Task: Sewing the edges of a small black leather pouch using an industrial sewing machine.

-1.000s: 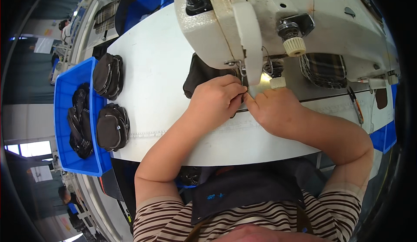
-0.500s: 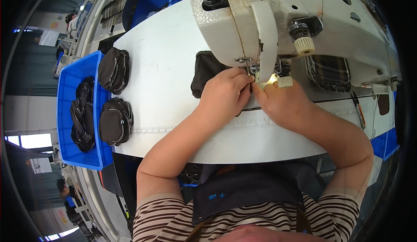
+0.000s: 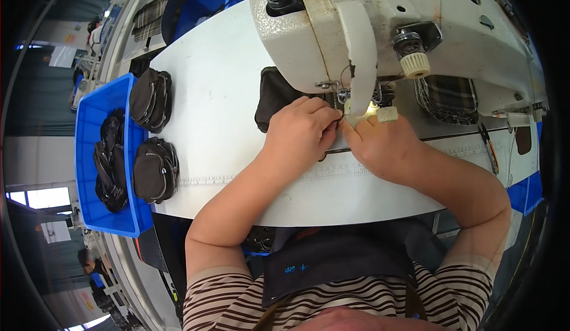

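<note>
A dark brown fabric piece (image 3: 274,98) lies on the white sewing table, partly under the head of a white sewing machine (image 3: 297,52). My left hand (image 3: 301,130) rests over its near right part, fingers bent and thumb and forefinger pressed together at its edge. Close to the presser foot (image 3: 344,95), a narrow strip with zipper-like teeth shows beyond these fingers. On the other side of the foot, my right hand (image 3: 383,144) has its forefinger and thumb close to the left fingertips. The machine's knob and lamp glare cover some of its fingers, and its grip is hidden.
Two stacks of dark pouch pieces (image 3: 151,99) (image 3: 155,170) stand at the table's left edge, beside a blue bin (image 3: 83,170) of dark pieces. Plaid pieces (image 3: 448,96) lie under the machine arm. Thread snips (image 3: 490,150) lie at right. Another blue bin (image 3: 202,7) stands behind.
The whole view has shifted slightly. My left hand sits a little nearer me against the machine, and more of the toothed strip shows by the presser foot.
</note>
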Action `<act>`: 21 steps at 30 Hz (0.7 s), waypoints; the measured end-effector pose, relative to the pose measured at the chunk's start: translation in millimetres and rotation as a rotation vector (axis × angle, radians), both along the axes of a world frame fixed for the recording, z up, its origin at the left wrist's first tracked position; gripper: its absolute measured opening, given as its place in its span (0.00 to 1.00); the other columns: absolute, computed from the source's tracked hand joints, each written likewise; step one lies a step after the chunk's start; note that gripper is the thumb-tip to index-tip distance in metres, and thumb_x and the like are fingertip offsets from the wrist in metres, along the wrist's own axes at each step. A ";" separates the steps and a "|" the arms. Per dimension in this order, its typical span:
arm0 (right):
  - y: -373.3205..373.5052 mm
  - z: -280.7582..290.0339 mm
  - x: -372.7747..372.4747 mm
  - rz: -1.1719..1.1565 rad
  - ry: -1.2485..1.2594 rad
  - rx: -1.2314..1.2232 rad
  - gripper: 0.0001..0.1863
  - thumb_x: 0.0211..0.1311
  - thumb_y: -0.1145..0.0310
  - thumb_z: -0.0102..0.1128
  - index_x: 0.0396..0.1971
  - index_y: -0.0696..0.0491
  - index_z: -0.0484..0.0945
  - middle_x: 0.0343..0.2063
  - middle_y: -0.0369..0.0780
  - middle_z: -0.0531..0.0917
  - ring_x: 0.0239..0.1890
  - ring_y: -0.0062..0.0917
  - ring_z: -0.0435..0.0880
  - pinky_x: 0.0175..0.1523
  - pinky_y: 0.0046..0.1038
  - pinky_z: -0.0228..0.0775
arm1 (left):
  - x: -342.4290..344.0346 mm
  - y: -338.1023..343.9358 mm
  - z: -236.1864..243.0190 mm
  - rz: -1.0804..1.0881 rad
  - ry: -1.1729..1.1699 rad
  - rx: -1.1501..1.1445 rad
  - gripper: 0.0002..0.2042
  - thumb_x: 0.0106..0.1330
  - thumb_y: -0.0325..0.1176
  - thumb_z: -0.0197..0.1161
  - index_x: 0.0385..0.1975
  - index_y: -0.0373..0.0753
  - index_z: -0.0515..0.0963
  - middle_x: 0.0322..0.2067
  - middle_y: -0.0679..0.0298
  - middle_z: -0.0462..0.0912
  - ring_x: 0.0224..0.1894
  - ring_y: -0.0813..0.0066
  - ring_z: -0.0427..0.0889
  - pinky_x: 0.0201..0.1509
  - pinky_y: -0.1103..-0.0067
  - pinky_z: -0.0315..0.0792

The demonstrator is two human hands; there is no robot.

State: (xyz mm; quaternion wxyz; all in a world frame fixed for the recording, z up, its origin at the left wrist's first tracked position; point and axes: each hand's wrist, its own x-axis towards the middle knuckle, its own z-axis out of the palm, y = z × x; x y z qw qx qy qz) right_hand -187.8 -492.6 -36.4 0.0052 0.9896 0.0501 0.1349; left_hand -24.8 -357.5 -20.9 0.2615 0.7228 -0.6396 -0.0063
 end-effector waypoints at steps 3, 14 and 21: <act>-0.6 0.3 -0.5 0.043 0.007 0.024 0.20 0.57 0.72 0.60 0.50 0.60 0.82 0.21 0.35 0.81 0.24 0.25 0.84 0.27 0.31 0.71 | 0.2 -1.3 -2.1 -0.006 -0.022 -0.024 0.08 0.56 0.27 0.70 0.36 0.39 0.87 0.34 0.62 0.87 0.33 0.60 0.86 0.35 0.70 0.79; 0.2 7.5 -3.8 0.006 0.069 0.040 0.20 0.56 0.71 0.60 0.49 0.59 0.83 0.22 0.35 0.83 0.24 0.25 0.84 0.29 0.30 0.72 | -10.5 -4.7 -7.6 0.023 -0.048 -0.076 0.06 0.56 0.28 0.70 0.32 0.37 0.85 0.30 0.63 0.86 0.30 0.61 0.85 0.32 0.70 0.78; -4.0 3.7 1.1 -0.043 0.043 -0.109 0.21 0.58 0.72 0.59 0.53 0.58 0.80 0.21 0.33 0.82 0.23 0.24 0.84 0.27 0.29 0.68 | -5.6 -12.1 -10.0 0.087 -0.003 -0.037 0.04 0.56 0.26 0.67 0.30 0.36 0.83 0.30 0.62 0.82 0.34 0.62 0.83 0.36 0.69 0.79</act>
